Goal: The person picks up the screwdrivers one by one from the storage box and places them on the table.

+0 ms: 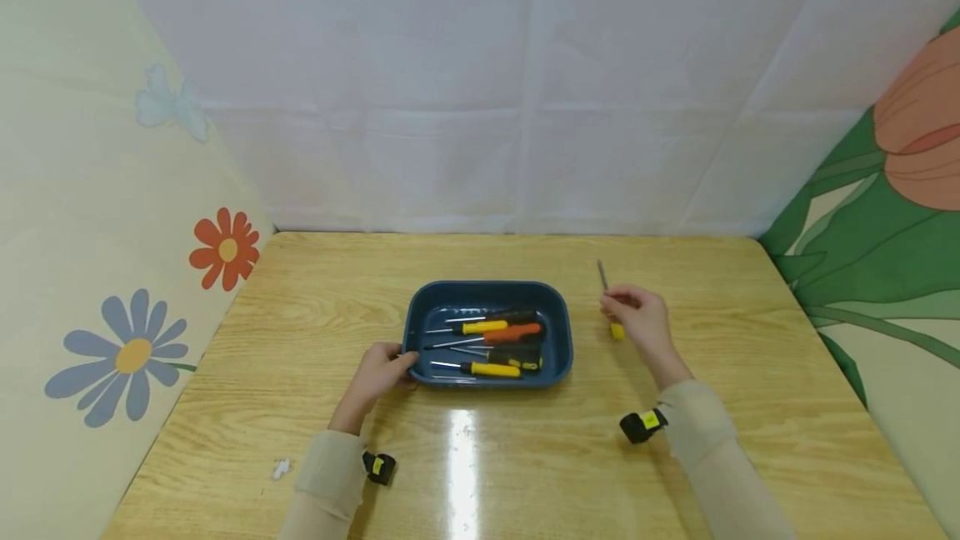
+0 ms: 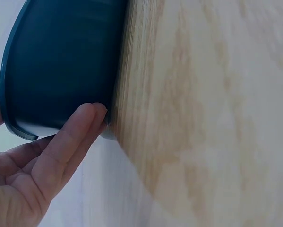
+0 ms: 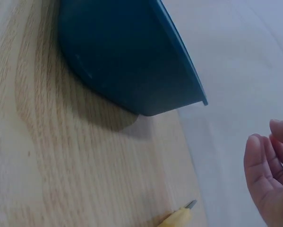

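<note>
A dark blue plastic tray [image 1: 562, 369] stands on the table with several screwdrivers in it. My left hand [image 1: 386, 369] grips its near left corner: the thumb is over the rim, the fingers [image 2: 68, 137] lie along the outer wall. To the right of the tray, a screwdriver with a yellow handle [image 1: 617, 330] and grey shaft [image 1: 602, 272] lies on the table. My right hand [image 1: 641, 319] hovers over it, partly hiding its middle. In the right wrist view the right hand [image 3: 269, 172] has loosely curled fingers, nothing between them, apart from the yellow handle [image 3: 176, 218].
Inside the tray are yellow-handled screwdrivers [image 1: 495, 370], a red-orange-handled one [image 1: 513, 332] and dark-handled ones [image 1: 517, 355]. A small white scrap [image 1: 281, 468] lies on the wooden table [image 1: 322, 290] at the near left. A white cloth [image 1: 450, 107] hangs behind the table.
</note>
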A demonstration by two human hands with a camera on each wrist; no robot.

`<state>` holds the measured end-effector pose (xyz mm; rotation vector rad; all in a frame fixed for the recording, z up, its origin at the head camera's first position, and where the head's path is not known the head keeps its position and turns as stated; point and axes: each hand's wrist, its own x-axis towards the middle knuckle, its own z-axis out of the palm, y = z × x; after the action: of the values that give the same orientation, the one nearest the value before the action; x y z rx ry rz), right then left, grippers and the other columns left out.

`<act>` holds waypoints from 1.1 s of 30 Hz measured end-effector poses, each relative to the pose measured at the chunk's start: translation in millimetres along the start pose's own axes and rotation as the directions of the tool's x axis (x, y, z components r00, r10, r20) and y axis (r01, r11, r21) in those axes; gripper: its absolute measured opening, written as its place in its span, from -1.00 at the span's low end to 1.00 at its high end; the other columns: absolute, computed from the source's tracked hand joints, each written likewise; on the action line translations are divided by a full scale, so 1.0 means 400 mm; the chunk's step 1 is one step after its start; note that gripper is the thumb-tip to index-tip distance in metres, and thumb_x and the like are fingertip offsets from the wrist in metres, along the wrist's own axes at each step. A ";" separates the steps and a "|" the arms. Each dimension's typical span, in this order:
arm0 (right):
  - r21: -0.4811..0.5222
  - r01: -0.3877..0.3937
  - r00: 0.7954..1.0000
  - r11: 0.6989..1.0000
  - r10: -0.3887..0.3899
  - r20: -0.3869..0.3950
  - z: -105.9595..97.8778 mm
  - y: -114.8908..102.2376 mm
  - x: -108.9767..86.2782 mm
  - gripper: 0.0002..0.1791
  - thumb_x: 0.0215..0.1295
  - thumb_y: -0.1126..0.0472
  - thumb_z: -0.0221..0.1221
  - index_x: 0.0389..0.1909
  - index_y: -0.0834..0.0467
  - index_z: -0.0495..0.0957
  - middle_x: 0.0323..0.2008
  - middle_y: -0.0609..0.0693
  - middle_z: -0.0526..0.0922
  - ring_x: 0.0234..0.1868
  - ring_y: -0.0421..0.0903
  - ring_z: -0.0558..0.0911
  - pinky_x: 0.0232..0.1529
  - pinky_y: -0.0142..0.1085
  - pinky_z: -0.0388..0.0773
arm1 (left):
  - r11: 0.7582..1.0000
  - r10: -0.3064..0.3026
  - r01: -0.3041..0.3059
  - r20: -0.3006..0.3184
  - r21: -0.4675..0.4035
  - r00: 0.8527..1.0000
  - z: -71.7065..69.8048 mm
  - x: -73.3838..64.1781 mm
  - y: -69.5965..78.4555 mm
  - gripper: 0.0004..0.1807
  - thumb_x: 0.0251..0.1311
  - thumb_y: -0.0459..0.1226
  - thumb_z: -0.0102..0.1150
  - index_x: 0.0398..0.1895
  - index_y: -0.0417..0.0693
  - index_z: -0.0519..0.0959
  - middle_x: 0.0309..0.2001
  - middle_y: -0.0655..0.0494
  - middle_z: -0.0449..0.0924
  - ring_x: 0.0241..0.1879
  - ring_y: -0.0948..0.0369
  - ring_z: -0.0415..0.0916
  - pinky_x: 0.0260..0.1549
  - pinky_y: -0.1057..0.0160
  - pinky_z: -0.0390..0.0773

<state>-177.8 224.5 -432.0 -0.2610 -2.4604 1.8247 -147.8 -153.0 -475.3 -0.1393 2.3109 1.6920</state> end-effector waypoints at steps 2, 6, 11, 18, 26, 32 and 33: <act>0.000 0.010 1.000 1.000 -0.010 0.004 0.003 -0.009 -0.002 -0.69 0.22 0.31 0.13 -0.10 0.46 0.44 -0.37 0.01 0.56 -0.41 -0.31 0.55 -0.29 -0.38 0.61 | 1.000 -0.005 0.005 -0.001 -0.001 1.000 0.000 0.000 -0.001 -0.74 0.16 -0.39 0.01 -0.26 -0.54 0.50 -0.47 -0.14 0.58 -0.53 0.14 0.58 -0.50 0.18 0.64; 0.003 0.033 0.999 0.999 -0.033 0.014 0.008 -0.021 -0.004 -0.70 0.22 0.30 0.13 -0.13 0.45 0.46 -0.39 -0.02 0.56 -0.41 -0.31 0.55 -0.28 -0.34 0.62 | 1.000 0.001 -0.001 0.006 0.007 1.000 -0.001 -0.002 0.000 -0.72 0.16 -0.39 0.00 -0.25 -0.57 0.48 -0.46 -0.15 0.58 -0.53 0.14 0.57 -0.50 0.18 0.64; 0.034 0.067 0.997 0.997 -0.068 0.035 0.017 -0.032 -0.008 -0.72 0.20 0.32 0.14 -0.18 0.49 0.46 -0.45 -0.07 0.56 -0.45 -0.31 0.56 -0.29 -0.25 0.63 | 1.000 -0.010 0.010 0.007 -0.013 1.000 -0.001 -0.004 0.005 -0.72 0.17 -0.39 0.00 -0.24 -0.57 0.48 -0.45 -0.16 0.58 -0.53 0.15 0.57 -0.49 0.17 0.64; 0.071 0.107 0.991 0.992 -0.112 0.073 0.034 -0.044 -0.011 -0.76 0.17 0.39 0.16 -0.24 0.52 0.46 -0.48 -0.03 0.57 -0.47 -0.28 0.57 -0.30 -0.21 0.63 | 1.000 0.000 0.000 -0.001 -0.028 1.000 0.001 -0.007 0.009 -0.73 0.16 -0.39 0.02 -0.26 -0.57 0.49 -0.47 -0.17 0.58 -0.53 0.11 0.58 -0.50 0.13 0.64; 0.072 0.117 0.983 0.991 -0.126 0.137 0.052 -0.048 -0.007 -0.73 0.15 0.43 0.16 -0.17 0.53 0.45 -0.37 0.14 0.59 -0.44 -0.27 0.58 -0.30 -0.24 0.63 | 1.000 0.014 -0.014 0.007 -0.013 1.000 -0.001 0.000 0.004 -0.75 0.15 -0.41 0.00 -0.29 -0.56 0.49 -0.48 -0.16 0.58 -0.54 0.13 0.58 -0.52 0.18 0.64; 0.075 0.131 0.973 0.989 -0.143 0.180 0.067 -0.044 -0.007 -0.72 0.12 0.48 0.15 -0.15 0.54 0.44 -0.31 0.25 0.58 -0.42 -0.28 0.58 -0.25 -0.14 0.61 | 1.000 0.014 -0.014 0.001 -0.022 1.000 0.001 -0.002 0.004 -0.74 0.15 -0.41 0.00 -0.28 -0.57 0.49 -0.48 -0.17 0.58 -0.54 0.11 0.58 -0.51 0.16 0.64; 0.077 0.130 0.972 0.988 -0.143 0.187 0.069 -0.044 -0.008 -0.71 0.12 0.47 0.16 -0.14 0.54 0.44 -0.30 0.25 0.58 -0.41 -0.26 0.59 -0.24 -0.11 0.61 | 1.000 0.012 -0.012 -0.002 -0.023 1.000 0.001 -0.003 0.003 -0.74 0.15 -0.41 0.00 -0.28 -0.57 0.49 -0.48 -0.17 0.58 -0.54 0.11 0.57 -0.51 0.16 0.64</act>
<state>-180.6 192.9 -423.3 0.0916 -2.4627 1.9495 -146.9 -152.1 -474.0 -0.1325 2.2990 1.7250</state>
